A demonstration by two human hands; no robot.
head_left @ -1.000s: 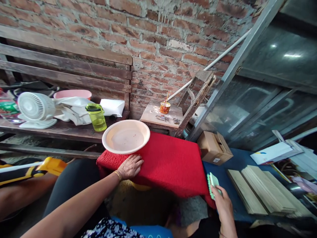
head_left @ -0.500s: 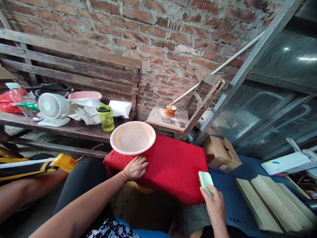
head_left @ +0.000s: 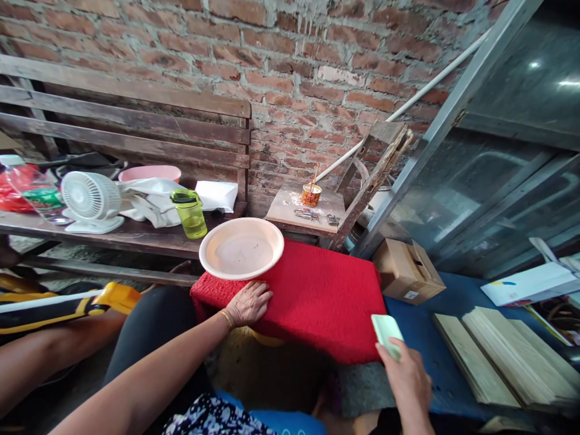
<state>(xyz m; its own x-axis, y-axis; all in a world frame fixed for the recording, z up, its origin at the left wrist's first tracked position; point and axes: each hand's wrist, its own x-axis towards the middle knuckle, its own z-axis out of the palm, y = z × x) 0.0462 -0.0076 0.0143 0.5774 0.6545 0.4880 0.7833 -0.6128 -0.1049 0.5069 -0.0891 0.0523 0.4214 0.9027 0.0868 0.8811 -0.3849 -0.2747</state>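
Note:
A red fuzzy cloth [head_left: 326, 290] covers a low table in front of me. My left hand [head_left: 249, 304] lies flat on its near edge, just below a pale plastic basin [head_left: 242, 249] with small dark specks inside. My right hand [head_left: 405, 374] grips a pale green scrubbing brush [head_left: 387, 332] by one end, at the cloth's right edge. The brush's smooth back faces up, and its bristles are turned away from view.
Behind the table, a wooden bench [head_left: 131, 238] bears a white fan [head_left: 90, 196] and a green water bottle [head_left: 189, 214]. A small stand [head_left: 283, 208] holds a tin and padlock. To the right are a cardboard box [head_left: 405, 272] and wooden boards [head_left: 502, 356].
My right hand has moved slightly right with the brush, toward the edge of the red cloth. My left hand stays on the cloth. The view has shifted a little.

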